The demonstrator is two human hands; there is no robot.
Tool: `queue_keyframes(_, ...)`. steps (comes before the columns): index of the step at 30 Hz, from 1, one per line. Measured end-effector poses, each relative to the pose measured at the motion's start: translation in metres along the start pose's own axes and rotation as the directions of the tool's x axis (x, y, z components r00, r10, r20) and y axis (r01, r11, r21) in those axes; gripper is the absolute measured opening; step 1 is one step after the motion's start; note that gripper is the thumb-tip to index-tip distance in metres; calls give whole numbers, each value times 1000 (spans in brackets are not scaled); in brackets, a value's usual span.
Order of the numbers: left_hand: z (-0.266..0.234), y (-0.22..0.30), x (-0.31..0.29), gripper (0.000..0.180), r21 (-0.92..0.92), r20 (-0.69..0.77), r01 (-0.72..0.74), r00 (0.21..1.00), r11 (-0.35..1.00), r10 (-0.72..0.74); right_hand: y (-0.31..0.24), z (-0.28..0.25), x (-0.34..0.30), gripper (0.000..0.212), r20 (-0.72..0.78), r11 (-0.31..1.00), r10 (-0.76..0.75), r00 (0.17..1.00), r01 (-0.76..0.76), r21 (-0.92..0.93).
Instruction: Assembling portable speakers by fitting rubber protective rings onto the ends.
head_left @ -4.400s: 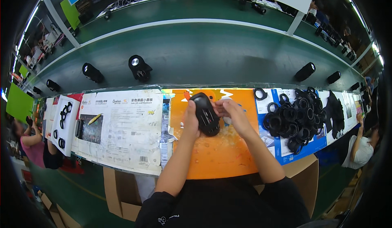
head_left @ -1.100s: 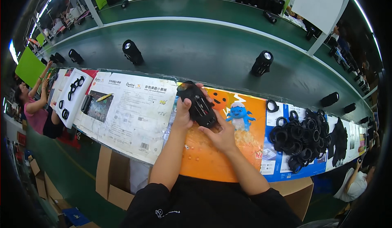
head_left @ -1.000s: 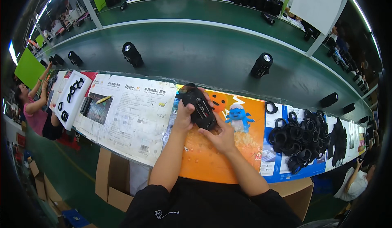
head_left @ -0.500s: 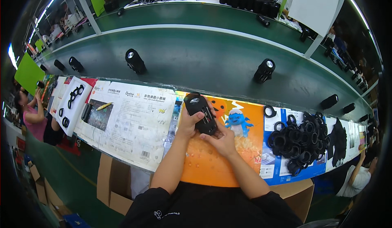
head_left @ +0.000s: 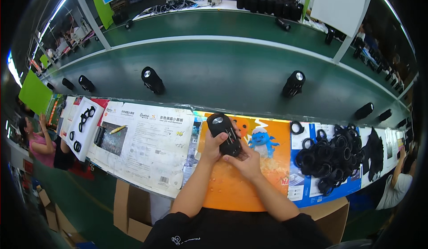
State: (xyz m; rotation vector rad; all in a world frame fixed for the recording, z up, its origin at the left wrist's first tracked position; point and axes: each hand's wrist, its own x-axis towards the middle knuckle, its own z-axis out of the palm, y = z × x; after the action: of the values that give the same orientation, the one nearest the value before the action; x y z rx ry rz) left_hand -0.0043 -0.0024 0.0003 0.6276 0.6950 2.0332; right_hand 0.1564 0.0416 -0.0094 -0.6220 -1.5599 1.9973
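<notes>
Over the orange board (head_left: 236,189) I hold a black cylindrical speaker (head_left: 228,137) tilted, its round end with a silver disc toward the far side. My left hand (head_left: 213,147) grips its left side, the thumb lying across the body. My right hand (head_left: 248,160) closes around its lower right, with fingers behind it and the thumb near the bottom end. A slot with small fittings shows along the speaker's side. To the right of my hands lies a heap of black plastic rings (head_left: 332,155), and one loose black ring (head_left: 296,127) is apart from it.
Beyond the bench runs a green conveyor (head_left: 223,79) carrying several similar speakers (head_left: 153,80). A yellow pen (head_left: 117,129) lies on the white board at left, near a white tray (head_left: 76,126) with black rings. Co-workers sit at both sides. Cardboard boxes (head_left: 129,209) stand below the bench.
The speaker has turned in my hands, so its silver-disc end now shows. Both hands still hold it. The whole view has shifted, with the bench and conveyor lower in the picture.
</notes>
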Motion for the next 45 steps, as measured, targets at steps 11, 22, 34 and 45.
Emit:
queue_keyframes(11, -6, 3, 2, 73, -10, 28, 24, 999, 1000, -24, 1, 2, 6, 66, 13, 998, -69, 998, 69, -11)
queue_keyframes(22, -7, -6, 19, 56, -75, -8, -14, 1000, 997, 13, 4, 3, 16, 74, -89, 962, -179, 980, 155, -224)
queue_keyframes(34, -6, -7, 9, 47, -136, -121, 111, 984, 984, -128, -78, -138, 19, 33, -223, -165, -736, 639, -489, -857)
queue_keyframes(45, -10, -2, 10, 46, -6, -71, 108, 992, 994, -108, -60, -145, 50, 18, -278, 336, -472, 836, -120, -934)
